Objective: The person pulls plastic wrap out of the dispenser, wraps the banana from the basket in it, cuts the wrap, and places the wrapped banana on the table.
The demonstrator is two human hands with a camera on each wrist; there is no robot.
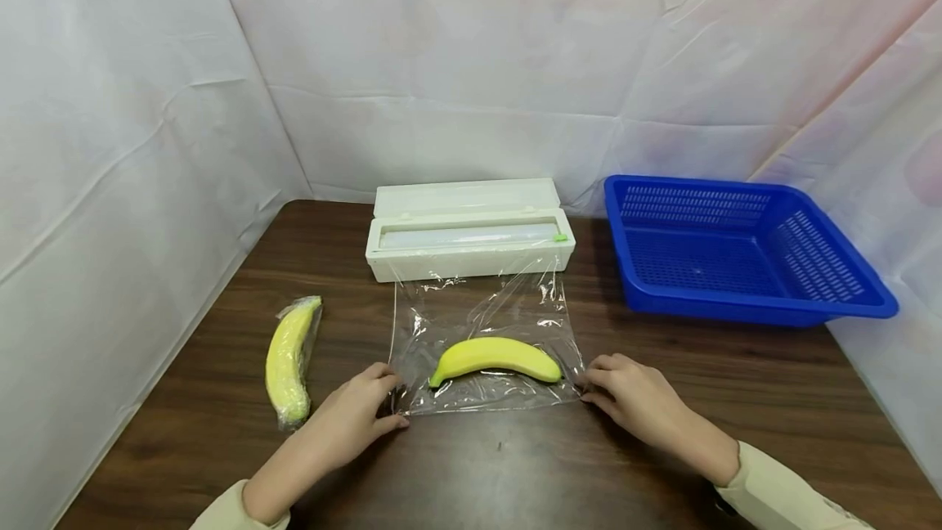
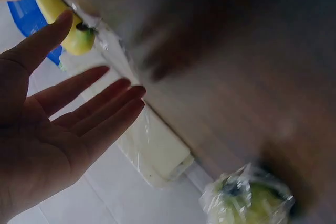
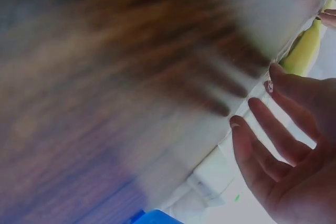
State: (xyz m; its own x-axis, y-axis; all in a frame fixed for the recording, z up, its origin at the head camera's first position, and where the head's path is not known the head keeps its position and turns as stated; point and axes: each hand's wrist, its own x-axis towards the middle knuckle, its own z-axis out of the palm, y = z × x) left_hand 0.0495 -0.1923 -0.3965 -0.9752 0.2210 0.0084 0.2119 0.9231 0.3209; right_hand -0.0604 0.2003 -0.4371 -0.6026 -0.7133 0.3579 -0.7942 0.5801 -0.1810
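A yellow banana (image 1: 495, 358) lies curved on a clear sheet of plastic wrap (image 1: 471, 409) spread on the table. The sheet runs back to a white wrap dispenser box (image 1: 471, 264), its lid raised and a roll inside. My left hand (image 1: 362, 409) is at the sheet's near left corner; in the left wrist view its fingers (image 2: 113, 111) are straight, with the thumb apart. At the near right edge my right hand (image 1: 639, 399) pinches the wrap between thumb and index finger, the film glinting at the fingertip in the right wrist view.
Left of my left hand lies a second banana (image 1: 287, 358) wrapped in plastic. A blue perforated basket (image 1: 743, 307) stands at the back right, beside the dispenser. White cloth walls (image 1: 471, 64) enclose the dark wooden table (image 1: 500, 481) at the back and sides.
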